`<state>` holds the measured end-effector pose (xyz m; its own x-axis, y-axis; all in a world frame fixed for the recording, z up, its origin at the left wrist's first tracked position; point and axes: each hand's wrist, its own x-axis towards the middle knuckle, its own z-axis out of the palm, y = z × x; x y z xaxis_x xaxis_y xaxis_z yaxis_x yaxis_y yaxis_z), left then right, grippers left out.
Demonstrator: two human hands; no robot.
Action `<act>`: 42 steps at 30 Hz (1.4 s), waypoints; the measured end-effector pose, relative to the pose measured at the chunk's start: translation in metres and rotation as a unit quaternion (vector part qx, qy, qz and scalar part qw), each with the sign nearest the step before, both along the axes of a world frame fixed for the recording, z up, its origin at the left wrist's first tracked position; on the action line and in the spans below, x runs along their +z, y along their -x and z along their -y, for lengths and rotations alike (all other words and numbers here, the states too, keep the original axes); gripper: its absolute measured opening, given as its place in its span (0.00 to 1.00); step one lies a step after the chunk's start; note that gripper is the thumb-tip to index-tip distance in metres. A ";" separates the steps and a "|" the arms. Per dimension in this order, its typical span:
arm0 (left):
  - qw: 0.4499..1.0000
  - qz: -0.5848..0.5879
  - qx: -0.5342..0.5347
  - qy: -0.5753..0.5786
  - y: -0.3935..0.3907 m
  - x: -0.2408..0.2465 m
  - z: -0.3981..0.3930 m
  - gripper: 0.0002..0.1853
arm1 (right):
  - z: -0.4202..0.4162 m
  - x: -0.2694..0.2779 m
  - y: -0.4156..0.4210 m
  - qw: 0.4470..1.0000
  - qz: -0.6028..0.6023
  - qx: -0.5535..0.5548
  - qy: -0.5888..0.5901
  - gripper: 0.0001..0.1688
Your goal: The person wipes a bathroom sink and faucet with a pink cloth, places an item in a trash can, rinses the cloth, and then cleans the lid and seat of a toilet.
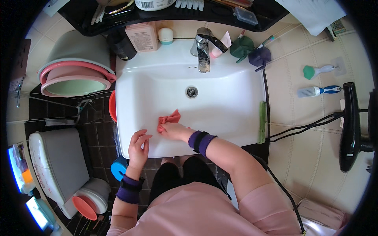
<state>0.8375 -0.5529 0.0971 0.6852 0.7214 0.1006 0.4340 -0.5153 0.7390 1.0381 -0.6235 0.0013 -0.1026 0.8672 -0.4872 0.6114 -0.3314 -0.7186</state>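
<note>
My right hand grips a crumpled red cloth over the lower left part of a white washbasin. Part of the cloth is hidden under the fingers. My left hand holds nothing; its fingers are apart and slightly bent above the basin's front left edge. Purple bands with black straps circle both wrists. Above the cloth lies the metal drain, and a chrome faucet with a black lever stands at the basin's back. A green comb-like strip rests along the right rim.
Pink and black bottles stand at the back left, with green and purple cups right of the faucet. A black shelf overhangs the back. Stacked basins are at left. A black hair dryer and brushes hang at right.
</note>
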 end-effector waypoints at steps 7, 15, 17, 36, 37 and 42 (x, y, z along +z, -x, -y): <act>1.000 0.006 -0.001 -0.001 -0.002 0.002 -0.009 0.12 | 0.064 0.059 -0.034 0.996 -0.005 -0.023 -0.089 0.17; 1.000 0.009 0.015 0.012 -0.006 0.002 -0.010 0.11 | 0.104 0.053 -0.158 0.943 -0.156 -0.273 0.112 0.23; 1.000 0.006 0.022 0.018 -0.004 0.002 -0.008 0.11 | 0.105 0.056 -0.174 0.978 0.044 -0.185 0.088 0.24; 0.995 0.011 0.075 0.061 0.037 0.017 0.005 0.13 | -0.055 -0.004 0.016 0.954 -0.178 -0.229 0.069 0.43; 0.995 0.012 0.079 0.062 0.042 0.015 0.005 0.13 | -0.059 0.003 0.027 0.949 -0.186 -0.251 0.039 0.45; 0.994 0.016 0.072 0.076 0.048 0.010 0.006 0.13 | -0.050 -0.035 0.059 0.985 0.100 -0.108 -0.092 0.52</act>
<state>0.7897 -0.5592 0.1070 0.5721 0.8202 0.0025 0.4704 -0.3306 0.8182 0.9791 -0.5734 -0.0332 0.1765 0.9337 -0.3116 0.6755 -0.3451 -0.6516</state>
